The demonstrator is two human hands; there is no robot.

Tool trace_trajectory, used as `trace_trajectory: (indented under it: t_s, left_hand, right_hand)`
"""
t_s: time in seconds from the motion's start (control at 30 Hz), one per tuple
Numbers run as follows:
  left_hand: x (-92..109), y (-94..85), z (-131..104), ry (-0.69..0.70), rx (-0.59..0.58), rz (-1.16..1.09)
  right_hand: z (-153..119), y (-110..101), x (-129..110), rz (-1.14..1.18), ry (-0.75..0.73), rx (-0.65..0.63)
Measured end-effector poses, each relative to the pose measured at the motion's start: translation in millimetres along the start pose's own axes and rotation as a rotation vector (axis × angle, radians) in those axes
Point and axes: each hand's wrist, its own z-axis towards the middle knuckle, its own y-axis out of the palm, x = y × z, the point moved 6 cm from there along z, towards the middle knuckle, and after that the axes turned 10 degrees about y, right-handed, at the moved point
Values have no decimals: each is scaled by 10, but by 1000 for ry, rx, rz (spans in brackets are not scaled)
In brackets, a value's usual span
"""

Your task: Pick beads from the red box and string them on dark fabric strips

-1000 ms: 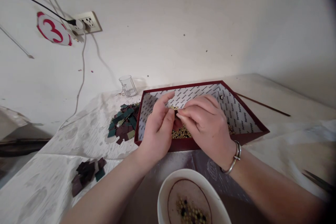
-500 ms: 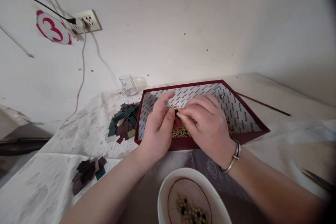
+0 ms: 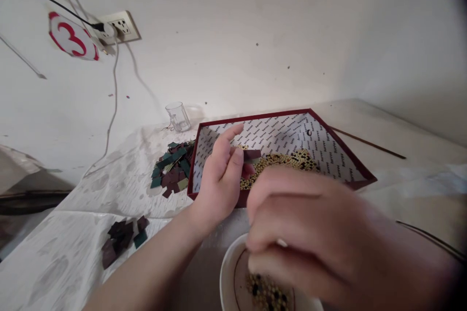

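My left hand (image 3: 222, 175) is over the near left part of a shallow red box (image 3: 255, 119). Its thumb presses on a small flat maroon piece (image 3: 252, 154), while one finger points up. Yellowish and black beads (image 3: 288, 161) lie heaped in the box, whose lining is white with printed words. My right hand (image 3: 292, 223), smeared by motion, is above a white oval bowl (image 3: 226, 272). Its fingers are curled together, and what they hold, if anything, is hidden. More yellowish and black beads (image 3: 268, 294) lie in the bowl.
Green, maroon and olive squares (image 3: 175, 167) are piled left of the box, with a smaller dark pile (image 3: 122, 238) nearer me. Behind stands a clear glass mug (image 3: 178, 116). A thin brown stick (image 3: 368, 143) and dark tweezer-like prongs (image 3: 430, 238) are at right.
My right hand has come away from my left hand and moved down towards me, over the bowl. My left hand stays in place, with the maroon piece and the bead heap now uncovered.
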Motion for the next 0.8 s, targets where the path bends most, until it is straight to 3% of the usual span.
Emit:
trace_trajectory:
  t_s: [0.1,0.2,0.27,0.43,0.5,0.63,0.8]
  left_hand:
    - [-25,-4,-4,1,31,49]
    - [-45,-5,-4,19,57,85]
    - [-47,-3,1,22,55,86]
    - [-25,-11,18,43,71,45]
    - [-28,-2,19,49,67,26]
    - [-43,9,14,51,61,21]
    - [-57,13,10,23,34,27]
  right_hand:
    - [-107,270,-58,52,-54,-387]
    - [-191,442,78,45,35,-716]
    - [-160,409,242,-20,128,-743]
    - [10,225,805,-259,333,-540]
    - [34,255,1043,-345,382,-507]
    - [10,436,1390,-420,435,-585]
    - [-21,525,1521,-384,508,-673]
